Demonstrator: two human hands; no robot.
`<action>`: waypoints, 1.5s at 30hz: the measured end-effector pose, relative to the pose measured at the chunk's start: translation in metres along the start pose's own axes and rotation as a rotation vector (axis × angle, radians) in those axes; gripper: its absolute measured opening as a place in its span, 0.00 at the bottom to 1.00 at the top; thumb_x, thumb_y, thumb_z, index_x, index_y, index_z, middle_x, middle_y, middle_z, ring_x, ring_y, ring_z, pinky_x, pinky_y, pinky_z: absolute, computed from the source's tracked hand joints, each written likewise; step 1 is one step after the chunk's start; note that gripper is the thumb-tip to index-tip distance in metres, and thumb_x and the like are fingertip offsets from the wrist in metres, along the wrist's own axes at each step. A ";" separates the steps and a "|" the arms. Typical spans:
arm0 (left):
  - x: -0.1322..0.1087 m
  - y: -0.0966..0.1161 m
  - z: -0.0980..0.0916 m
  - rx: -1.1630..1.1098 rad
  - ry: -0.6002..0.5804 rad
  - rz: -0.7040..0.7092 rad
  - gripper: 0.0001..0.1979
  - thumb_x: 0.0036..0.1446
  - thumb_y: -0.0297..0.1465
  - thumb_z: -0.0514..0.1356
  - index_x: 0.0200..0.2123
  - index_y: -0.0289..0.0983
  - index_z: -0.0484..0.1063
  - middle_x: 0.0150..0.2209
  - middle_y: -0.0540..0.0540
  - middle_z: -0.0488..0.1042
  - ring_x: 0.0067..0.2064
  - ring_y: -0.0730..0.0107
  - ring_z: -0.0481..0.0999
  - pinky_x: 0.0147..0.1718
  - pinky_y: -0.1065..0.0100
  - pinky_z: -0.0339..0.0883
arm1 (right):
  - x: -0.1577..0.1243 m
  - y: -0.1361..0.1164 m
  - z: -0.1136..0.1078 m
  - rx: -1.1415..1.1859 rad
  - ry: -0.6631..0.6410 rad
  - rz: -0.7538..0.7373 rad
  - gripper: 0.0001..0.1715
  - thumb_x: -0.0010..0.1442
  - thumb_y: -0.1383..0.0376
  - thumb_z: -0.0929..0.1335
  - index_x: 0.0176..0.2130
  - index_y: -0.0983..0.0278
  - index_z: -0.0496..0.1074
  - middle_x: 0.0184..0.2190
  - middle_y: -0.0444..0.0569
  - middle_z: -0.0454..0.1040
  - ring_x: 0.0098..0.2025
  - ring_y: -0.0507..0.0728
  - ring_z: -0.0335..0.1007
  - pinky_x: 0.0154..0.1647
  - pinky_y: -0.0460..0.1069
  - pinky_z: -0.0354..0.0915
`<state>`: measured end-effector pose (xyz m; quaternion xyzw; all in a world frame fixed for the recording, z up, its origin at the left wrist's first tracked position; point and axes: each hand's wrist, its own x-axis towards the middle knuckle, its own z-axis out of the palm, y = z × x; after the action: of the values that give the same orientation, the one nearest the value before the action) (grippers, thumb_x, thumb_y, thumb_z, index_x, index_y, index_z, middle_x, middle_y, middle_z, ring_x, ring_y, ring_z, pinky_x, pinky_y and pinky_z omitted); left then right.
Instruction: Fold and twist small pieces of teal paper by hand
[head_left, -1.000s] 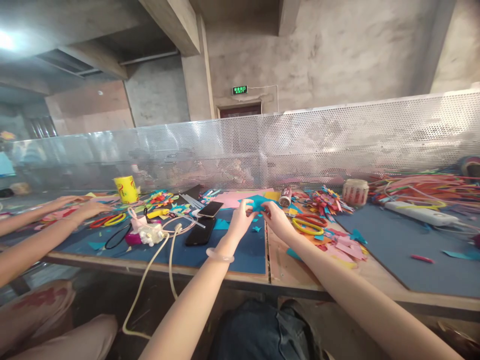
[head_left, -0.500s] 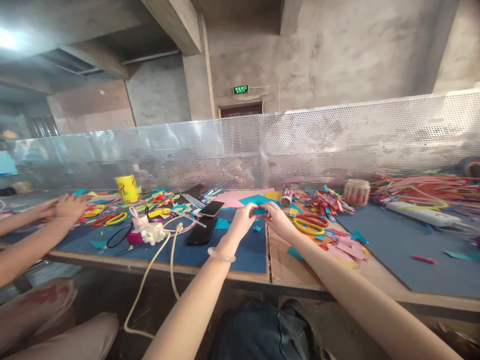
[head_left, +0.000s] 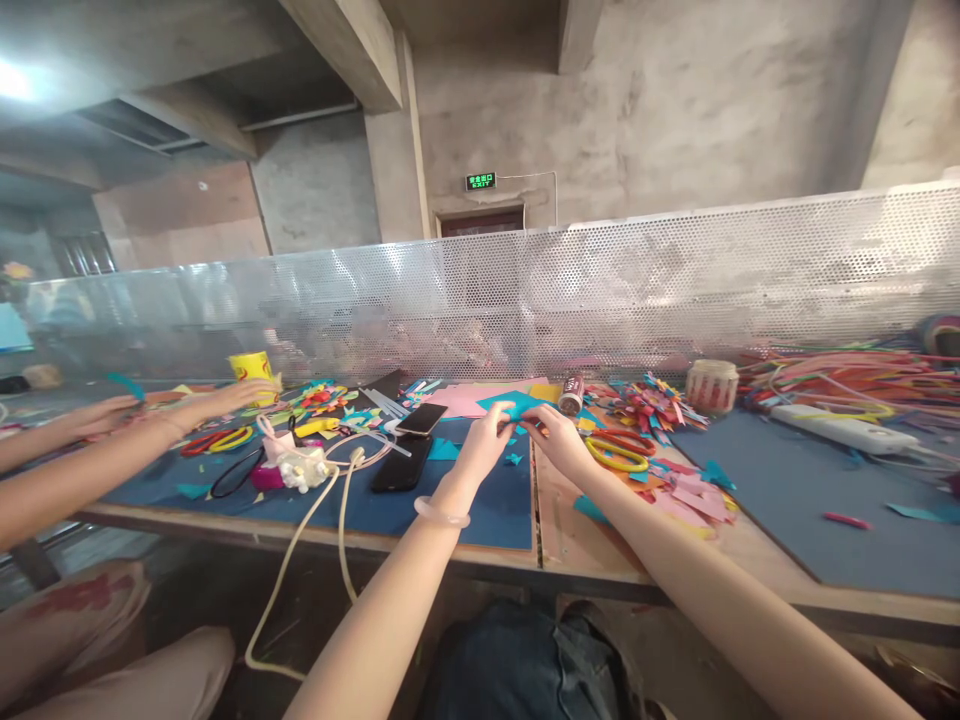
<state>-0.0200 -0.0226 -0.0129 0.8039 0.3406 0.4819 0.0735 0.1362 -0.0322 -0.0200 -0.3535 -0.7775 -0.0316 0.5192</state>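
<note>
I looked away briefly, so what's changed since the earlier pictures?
A co-worker's nearer hand moved right, reaching across in front of the yellow cup; contact is unclear. The wearer's left hand and right hand still hold blue paper between them; the white power strip stayed put.

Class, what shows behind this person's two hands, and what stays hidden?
Beyond the left hand and right hand, blue paper and pink paper show; whatever the hands cover cannot be seen.

The right hand (head_left: 555, 432) could pass over the rightmost mat (head_left: 765, 500), but scissors (head_left: 627, 466) and pink scraps (head_left: 697, 490) lie between.
</note>
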 end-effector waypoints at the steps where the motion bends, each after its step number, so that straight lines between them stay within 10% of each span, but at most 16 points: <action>1: 0.000 0.000 0.000 -0.023 0.009 -0.007 0.15 0.52 0.26 0.54 0.45 0.38 0.61 0.34 0.47 0.74 0.36 0.70 0.74 0.36 0.68 0.67 | 0.000 0.000 0.000 0.005 0.009 0.002 0.08 0.57 0.63 0.62 0.35 0.62 0.69 0.31 0.49 0.69 0.32 0.54 0.66 0.36 0.49 0.64; 22: 0.002 0.001 -0.001 0.009 0.106 0.055 0.06 0.51 0.28 0.55 0.35 0.38 0.68 0.33 0.48 0.73 0.35 0.71 0.72 0.36 0.69 0.67 | 0.000 0.001 0.000 0.008 0.043 0.081 0.11 0.56 0.62 0.62 0.39 0.62 0.68 0.35 0.50 0.72 0.37 0.55 0.69 0.38 0.50 0.65; 45: 0.008 -0.004 0.005 -0.538 0.113 -0.187 0.08 0.43 0.28 0.61 0.29 0.34 0.66 0.40 0.42 0.71 0.39 0.67 0.74 0.40 0.63 0.67 | 0.002 0.000 0.002 0.173 0.130 0.243 0.18 0.52 0.59 0.65 0.43 0.62 0.63 0.31 0.47 0.71 0.30 0.52 0.68 0.32 0.49 0.65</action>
<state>-0.0153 -0.0135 -0.0122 0.6923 0.2770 0.5902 0.3091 0.1344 -0.0306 -0.0196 -0.3959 -0.6938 0.0757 0.5969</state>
